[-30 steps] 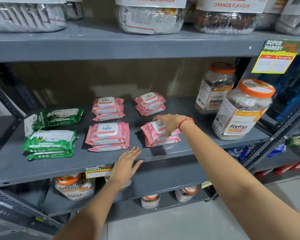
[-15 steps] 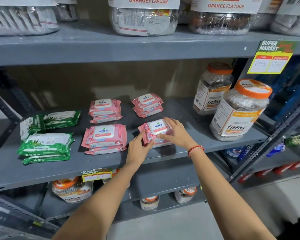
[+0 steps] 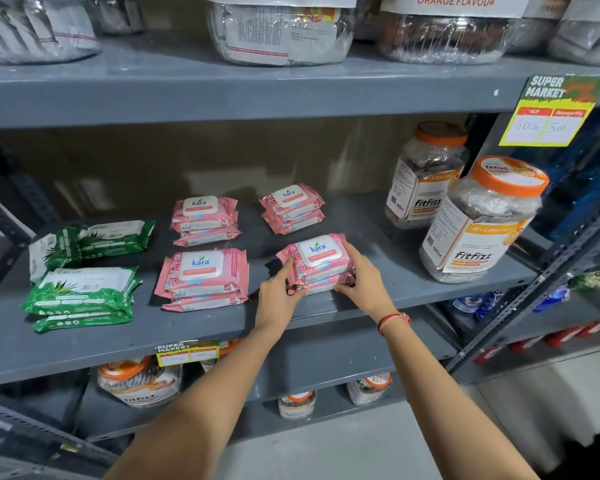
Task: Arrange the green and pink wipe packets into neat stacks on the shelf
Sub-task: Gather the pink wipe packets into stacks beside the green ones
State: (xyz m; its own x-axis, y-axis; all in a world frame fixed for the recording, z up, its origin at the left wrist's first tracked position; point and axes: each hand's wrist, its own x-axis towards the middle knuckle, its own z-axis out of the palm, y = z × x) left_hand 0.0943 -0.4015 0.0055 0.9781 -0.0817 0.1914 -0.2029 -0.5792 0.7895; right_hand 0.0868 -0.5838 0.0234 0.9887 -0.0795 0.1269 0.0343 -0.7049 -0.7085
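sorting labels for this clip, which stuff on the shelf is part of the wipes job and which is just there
Part of the job:
- front right pink stack, held between left hand and right hand
- three other pink stacks
- green packets
- shelf

Just there:
- fitfizz jars
- price tag

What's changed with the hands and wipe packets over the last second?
The left hand left the shelf edge and joined the right hand; both now clasp the front right pink stack, squaring it. The other pink stacks, green packets and jars stayed put.
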